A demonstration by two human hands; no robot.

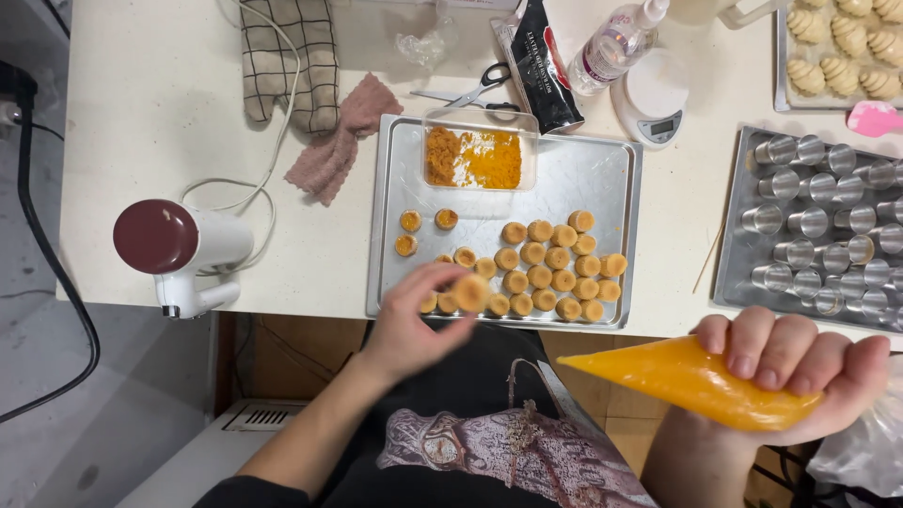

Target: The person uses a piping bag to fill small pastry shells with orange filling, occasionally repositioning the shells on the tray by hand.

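Note:
My left hand (419, 325) pinches one small round pastry shell (470, 292) over the near edge of a metal baking tray (602, 174). Several more shells (550, 268) lie in rows on that tray, and three of them (419, 230) at the left hold orange filling. My right hand (800, 362) grips an orange-filled piping bag (691, 376), its tip pointing left toward the held shell. A clear plastic tub of orange filling (472, 155) stands at the tray's far side.
A second tray of metal ring moulds (818, 221) sits at right, with shaped pastries (847, 47) beyond it. A white and maroon hand mixer (183, 249), oven mitt (287, 61), pink cloth (339, 141), scissors (475, 89), dark packet (544, 66), bottle (616, 42) and small scale (654, 99) lie on the white counter.

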